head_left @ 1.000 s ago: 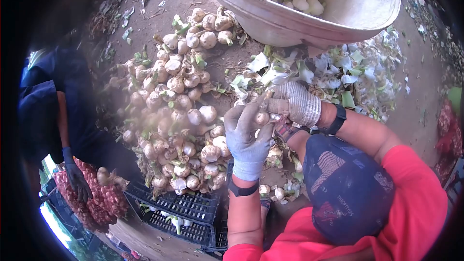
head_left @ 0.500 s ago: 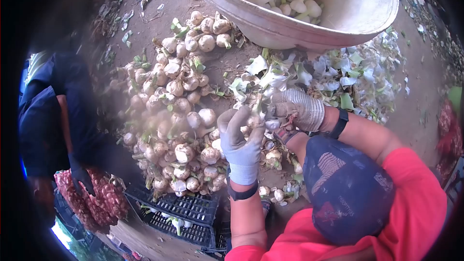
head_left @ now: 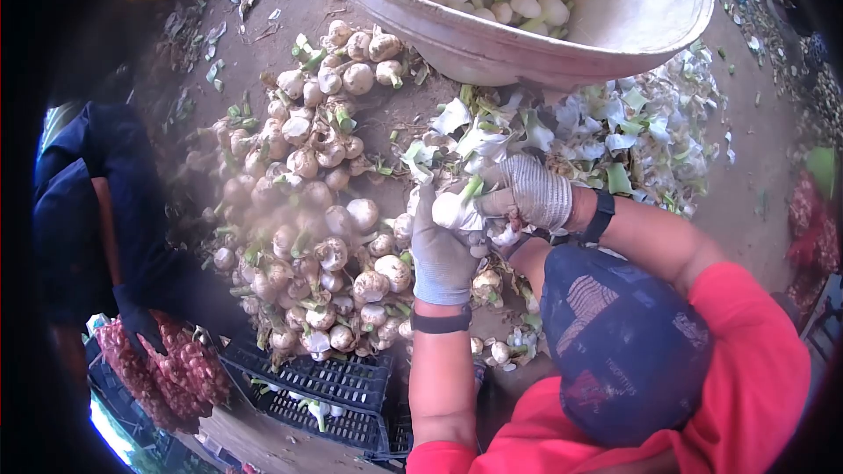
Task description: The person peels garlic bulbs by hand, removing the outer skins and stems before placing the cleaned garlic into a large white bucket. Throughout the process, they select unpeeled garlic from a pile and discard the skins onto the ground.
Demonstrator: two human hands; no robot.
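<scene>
My left hand (head_left: 439, 250), in a grey and white glove, is closed around a white garlic bulb (head_left: 450, 210) with a short green stem. My right hand (head_left: 531, 196), in a similar soiled glove, has its fingers curled against the bulb's right side, on its pale outer skin; its fingertips are partly hidden. Left of my hands spreads a pile of garlic bulbs (head_left: 303, 162) with brownish skins and cut stems. Loose white and green peelings (head_left: 479, 142) lie just beyond my fingers.
A large white tub (head_left: 518, 57) at the top holds clean white bulbs. More peelings (head_left: 650, 127) are heaped beneath it. Black crates (head_left: 320, 377) stand at the lower left. There, another person's gloved hand (head_left: 140, 320) touches a filled red net bag (head_left: 171, 377).
The bulb between my hands now shows a smooth white side and green stem. My left hand has turned more upright around it. The view has shifted slightly.
</scene>
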